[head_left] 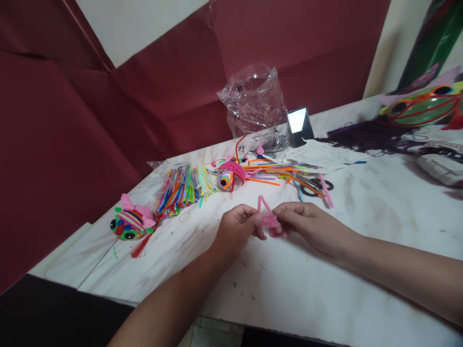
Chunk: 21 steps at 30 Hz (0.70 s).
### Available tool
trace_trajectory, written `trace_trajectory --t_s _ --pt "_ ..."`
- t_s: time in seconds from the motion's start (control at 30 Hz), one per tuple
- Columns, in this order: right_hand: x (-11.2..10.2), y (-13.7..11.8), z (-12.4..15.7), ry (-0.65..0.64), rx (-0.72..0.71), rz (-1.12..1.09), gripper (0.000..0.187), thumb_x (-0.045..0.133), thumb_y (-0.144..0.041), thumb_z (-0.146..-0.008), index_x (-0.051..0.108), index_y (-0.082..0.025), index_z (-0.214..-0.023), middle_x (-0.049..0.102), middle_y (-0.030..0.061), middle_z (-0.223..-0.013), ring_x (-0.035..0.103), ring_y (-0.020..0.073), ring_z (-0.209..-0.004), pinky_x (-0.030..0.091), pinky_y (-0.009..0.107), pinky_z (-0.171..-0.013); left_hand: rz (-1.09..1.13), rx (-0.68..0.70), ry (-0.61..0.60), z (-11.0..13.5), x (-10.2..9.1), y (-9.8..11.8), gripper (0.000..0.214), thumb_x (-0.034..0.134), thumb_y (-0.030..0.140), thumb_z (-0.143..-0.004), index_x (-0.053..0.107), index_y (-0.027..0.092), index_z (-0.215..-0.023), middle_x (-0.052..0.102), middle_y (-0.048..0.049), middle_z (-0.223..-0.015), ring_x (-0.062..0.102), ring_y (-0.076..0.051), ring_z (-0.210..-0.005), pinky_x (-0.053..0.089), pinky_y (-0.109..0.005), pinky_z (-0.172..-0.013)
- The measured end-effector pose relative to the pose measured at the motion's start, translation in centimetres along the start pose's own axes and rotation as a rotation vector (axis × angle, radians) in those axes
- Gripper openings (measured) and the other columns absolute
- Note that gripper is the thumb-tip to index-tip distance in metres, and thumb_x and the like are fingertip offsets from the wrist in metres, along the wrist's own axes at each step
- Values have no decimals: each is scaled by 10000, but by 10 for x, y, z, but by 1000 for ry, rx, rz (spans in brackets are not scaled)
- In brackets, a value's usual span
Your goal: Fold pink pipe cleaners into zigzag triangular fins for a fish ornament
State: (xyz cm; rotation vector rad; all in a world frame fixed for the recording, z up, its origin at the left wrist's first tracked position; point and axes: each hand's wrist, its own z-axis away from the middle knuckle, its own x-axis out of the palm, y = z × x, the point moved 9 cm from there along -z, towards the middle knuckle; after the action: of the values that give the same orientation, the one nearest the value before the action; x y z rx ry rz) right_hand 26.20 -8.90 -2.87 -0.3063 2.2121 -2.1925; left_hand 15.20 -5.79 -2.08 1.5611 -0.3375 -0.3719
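Observation:
Both hands meet over the middle of the white table, pinching a bent pink pipe cleaner between them. My left hand closes its fingertips on the pipe cleaner's left side. From the right, my right hand grips the coiled lower end with its fingers curled. One straight end of the pipe cleaner sticks up between the hands.
A finished striped fish figure lies at the left. Behind the hands lie a bundle of coloured sticks, a half-made pink ball figure, loose pipe cleaners, black scissors, a clear plastic bag and a phone.

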Motion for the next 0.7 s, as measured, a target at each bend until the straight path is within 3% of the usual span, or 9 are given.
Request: trace_trajectory --t_s 0.2,0.5,0.6,0.7 --pt "3 4 1 -25 11 17 357 585 -481 -733 539 -151 -607 529 -3 -583 444 97 -553 361 249 -562 -2 14 32 2 -1 5 141 608 263 -712 531 146 -706 581 25 -491 559 -106 -474 462 -261 -562" --pt "3 4 2 -21 -37 322 350 466 -438 -816 500 -168 -595 496 -22 -573 407 90 -518 311 224 -496 -104 28 69 7 -1 10 124 575 247 -718 514 149 -672 539 41 -447 532 -98 -431 438 -237 -508" --pt "3 -7 6 39 -111 507 329 433 -412 -825 475 -182 -593 479 -24 -546 400 97 -495 303 223 -470 -32 -3 40 6 2 3 129 580 257 -706 511 153 -672 534 47 -442 532 -101 -424 442 -243 -505" --pt "3 -25 12 130 -274 713 269 428 -358 -824 494 -190 -624 526 2 -578 461 123 -535 343 237 -499 96 -49 -22 3 8 -5 164 603 291 -695 512 155 -694 541 46 -453 526 -102 -417 451 -253 -503"
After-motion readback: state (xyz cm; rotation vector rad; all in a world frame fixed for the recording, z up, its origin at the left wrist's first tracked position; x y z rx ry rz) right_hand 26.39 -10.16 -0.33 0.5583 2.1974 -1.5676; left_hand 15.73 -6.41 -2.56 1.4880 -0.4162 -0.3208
